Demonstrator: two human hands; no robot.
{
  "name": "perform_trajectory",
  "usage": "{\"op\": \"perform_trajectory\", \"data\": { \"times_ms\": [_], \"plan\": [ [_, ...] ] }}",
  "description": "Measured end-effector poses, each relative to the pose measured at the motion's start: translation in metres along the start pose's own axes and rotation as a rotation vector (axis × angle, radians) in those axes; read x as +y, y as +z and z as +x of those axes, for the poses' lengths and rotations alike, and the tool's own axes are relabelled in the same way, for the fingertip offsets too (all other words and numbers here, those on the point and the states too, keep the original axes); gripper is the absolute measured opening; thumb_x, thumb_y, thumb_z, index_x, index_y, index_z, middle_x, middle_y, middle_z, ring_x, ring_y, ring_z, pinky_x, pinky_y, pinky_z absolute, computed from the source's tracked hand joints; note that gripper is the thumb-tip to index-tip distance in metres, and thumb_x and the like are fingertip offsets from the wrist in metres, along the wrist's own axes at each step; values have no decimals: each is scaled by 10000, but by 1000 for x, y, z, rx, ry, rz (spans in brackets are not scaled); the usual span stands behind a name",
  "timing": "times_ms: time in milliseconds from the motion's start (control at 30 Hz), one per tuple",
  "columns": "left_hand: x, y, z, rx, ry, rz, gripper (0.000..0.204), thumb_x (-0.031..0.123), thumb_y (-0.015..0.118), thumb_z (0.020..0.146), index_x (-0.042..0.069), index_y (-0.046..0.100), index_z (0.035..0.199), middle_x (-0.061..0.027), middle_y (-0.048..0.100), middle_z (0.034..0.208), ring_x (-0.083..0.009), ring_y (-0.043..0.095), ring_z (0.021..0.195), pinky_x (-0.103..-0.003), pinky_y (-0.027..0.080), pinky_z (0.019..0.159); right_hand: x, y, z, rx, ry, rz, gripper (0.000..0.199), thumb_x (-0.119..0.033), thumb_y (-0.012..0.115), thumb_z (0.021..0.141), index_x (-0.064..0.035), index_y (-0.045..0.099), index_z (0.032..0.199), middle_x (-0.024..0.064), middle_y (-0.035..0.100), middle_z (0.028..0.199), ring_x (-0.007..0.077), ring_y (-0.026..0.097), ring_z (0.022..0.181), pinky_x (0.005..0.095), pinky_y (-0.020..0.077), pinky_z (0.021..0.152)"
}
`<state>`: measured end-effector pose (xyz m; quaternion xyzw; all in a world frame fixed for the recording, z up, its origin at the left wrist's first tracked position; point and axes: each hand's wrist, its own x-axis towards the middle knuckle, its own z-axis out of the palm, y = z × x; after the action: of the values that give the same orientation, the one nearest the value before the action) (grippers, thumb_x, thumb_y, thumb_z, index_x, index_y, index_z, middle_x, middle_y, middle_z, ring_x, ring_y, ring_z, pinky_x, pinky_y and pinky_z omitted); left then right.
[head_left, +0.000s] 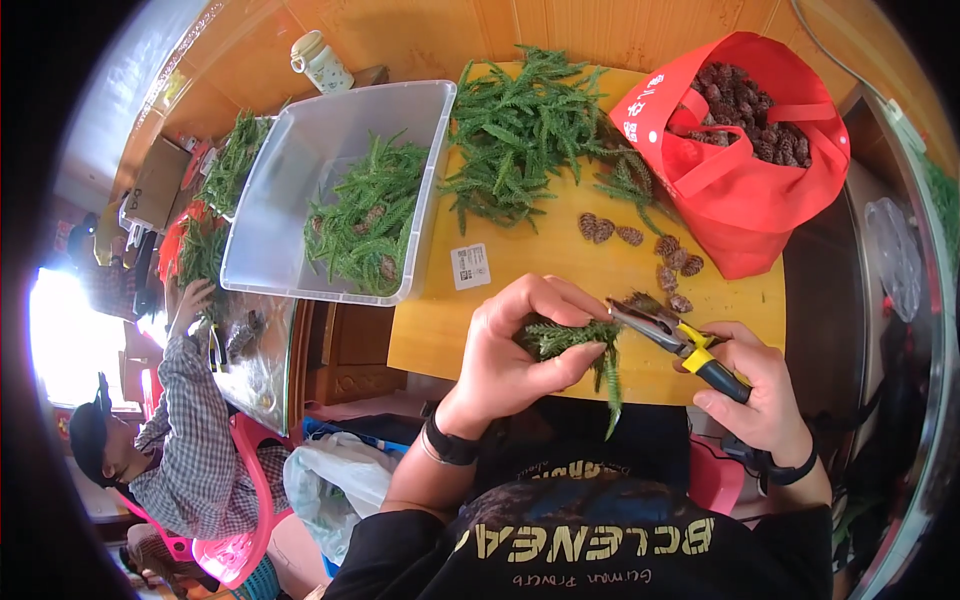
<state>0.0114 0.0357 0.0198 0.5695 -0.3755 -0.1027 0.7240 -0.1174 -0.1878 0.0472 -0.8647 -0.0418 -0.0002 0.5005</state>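
My left hand (535, 335) is closed round a small bunch of green artificial pine sprigs (560, 340), its fingers pinching near the stem end. My right hand (755, 385) grips pliers (700, 357) with yellow and black handles. The jaws point left and lie against a brown pine cone (645, 303) beside my left fingertips; whether they bite on a wire is too small to tell. Several loose pine cones (680, 262) rest on the yellow tabletop (430, 345) just beyond my hands. A heap of green sprigs (525, 130) spreads across the far side.
A clear plastic bin (265, 240) holding sprigs and cones overhangs the table's left side. Far right stands a red bag (745, 215) full of pine cones. A white label (470, 267) lies flat. At the left, another person (190, 430) works with greenery at a separate table.
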Motion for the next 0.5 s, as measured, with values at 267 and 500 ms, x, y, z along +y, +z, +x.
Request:
{"op": "perform_trajectory", "data": {
  "times_ms": [267, 500],
  "plan": [
    [-17, 0, -6, -126, -299, -678, 236, 0, 705, 713, 55, 514, 841, -110, 613, 904, -163, 589, 839, -273, 457, 748, 19, 0, 2, -137, -86, 151, 301, -286, 671, 722, 2, 605, 774, 99, 678, 839, 289, 563, 897, 395, 390, 915],
    [-14, 5, -5, -148, -407, -810, 266, 47, 700, 670, 65, 473, 808, -116, 560, 713, -251, 546, 724, -354, 433, 663, 11, 2, 4, -108, -118, 211, 271, -240, 694, 698, -11, 555, 659, 99, 643, 715, 269, 567, 761, 375, 423, 844]
  ]
}}
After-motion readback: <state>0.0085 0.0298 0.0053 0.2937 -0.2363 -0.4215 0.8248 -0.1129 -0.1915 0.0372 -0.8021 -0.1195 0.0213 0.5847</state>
